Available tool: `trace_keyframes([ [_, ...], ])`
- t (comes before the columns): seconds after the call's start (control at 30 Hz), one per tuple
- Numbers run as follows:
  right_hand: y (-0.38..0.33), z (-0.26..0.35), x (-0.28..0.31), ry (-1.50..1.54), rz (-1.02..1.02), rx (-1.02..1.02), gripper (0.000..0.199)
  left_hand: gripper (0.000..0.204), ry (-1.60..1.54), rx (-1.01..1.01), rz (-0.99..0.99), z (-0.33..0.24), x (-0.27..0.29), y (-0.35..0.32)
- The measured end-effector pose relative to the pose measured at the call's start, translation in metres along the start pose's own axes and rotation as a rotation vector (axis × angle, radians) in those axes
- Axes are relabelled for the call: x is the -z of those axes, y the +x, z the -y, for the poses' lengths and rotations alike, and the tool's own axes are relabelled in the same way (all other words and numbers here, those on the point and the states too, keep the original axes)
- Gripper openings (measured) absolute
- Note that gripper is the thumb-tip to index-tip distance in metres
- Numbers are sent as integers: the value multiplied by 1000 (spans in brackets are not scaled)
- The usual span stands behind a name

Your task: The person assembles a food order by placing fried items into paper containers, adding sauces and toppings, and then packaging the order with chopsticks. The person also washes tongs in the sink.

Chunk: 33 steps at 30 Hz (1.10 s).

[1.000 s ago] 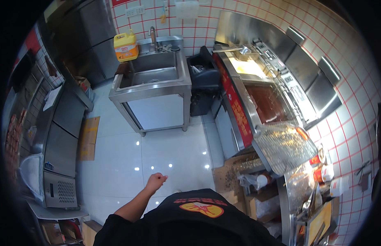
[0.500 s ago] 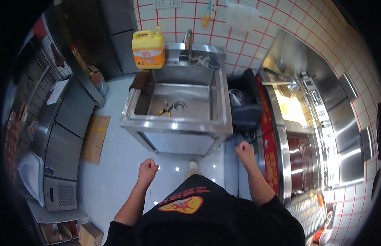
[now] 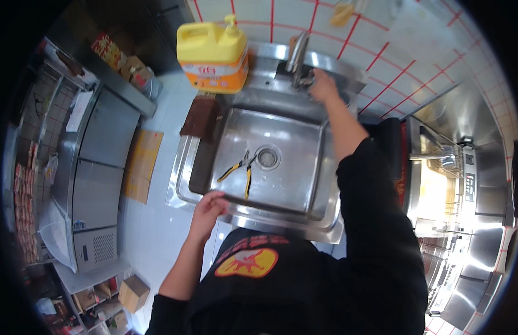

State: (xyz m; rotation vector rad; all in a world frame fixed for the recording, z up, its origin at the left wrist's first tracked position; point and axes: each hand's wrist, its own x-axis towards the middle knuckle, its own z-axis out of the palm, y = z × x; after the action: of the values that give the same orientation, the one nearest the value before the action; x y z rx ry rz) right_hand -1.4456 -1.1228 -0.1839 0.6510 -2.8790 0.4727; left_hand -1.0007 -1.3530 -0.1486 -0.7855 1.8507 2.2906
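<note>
My right hand reaches to the back of the steel sink, beside the base of the faucet. Its fingers are closed there; whether they hold the faucet's lever or the grey cloth seen there earlier is hidden. My left hand hovers by the sink's front rim, fingers loosely bent and apart, holding nothing. A pair of pliers with yellow and black handles lies spread on the sink bottom, left of the drain. No running water shows.
A large yellow pump jug stands at the sink's back left corner. Below it, a brown cloth hangs over the left rim. Steel cabinets and flat cardboard are at left. Lit cooking equipment stands at right.
I have come closer to the sink. My right hand has gone from a fist at my side up to the faucet base. My left fist has loosened and is nearer the front rim.
</note>
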Motion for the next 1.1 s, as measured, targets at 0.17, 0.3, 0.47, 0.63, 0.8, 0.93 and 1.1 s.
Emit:
trace_keyframes([
  [0.17, 21, 6, 10, -138, 136, -18, 50, 22, 27, 20, 52, 5, 16, 78],
  [0.3, 13, 21, 23, -376, 237, -99, 38, 25, 587, -21, 24, 39, 23, 169],
  [0.47, -39, 28, -4, -199, 128, -137, 31, 38, 1389, 281, 105, 103, 21, 250],
  [0.63, -95, 15, -29, 256, -185, -218, 29, 22, 1484, 194, 105, 150, 25, 268],
  [0.8, -103, -1, -30, 355, -165, -424, 23, 23, 1193, 340, 261, 141, 26, 276],
  [0.93, -72, -14, -39, 402, -232, -448, 31, 21, 712, 677, 216, 95, -1, 267],
  [1.1, -31, -21, -57, 119, -231, -320, 29, 21, 145, 698, 246, 29, -38, 230],
])
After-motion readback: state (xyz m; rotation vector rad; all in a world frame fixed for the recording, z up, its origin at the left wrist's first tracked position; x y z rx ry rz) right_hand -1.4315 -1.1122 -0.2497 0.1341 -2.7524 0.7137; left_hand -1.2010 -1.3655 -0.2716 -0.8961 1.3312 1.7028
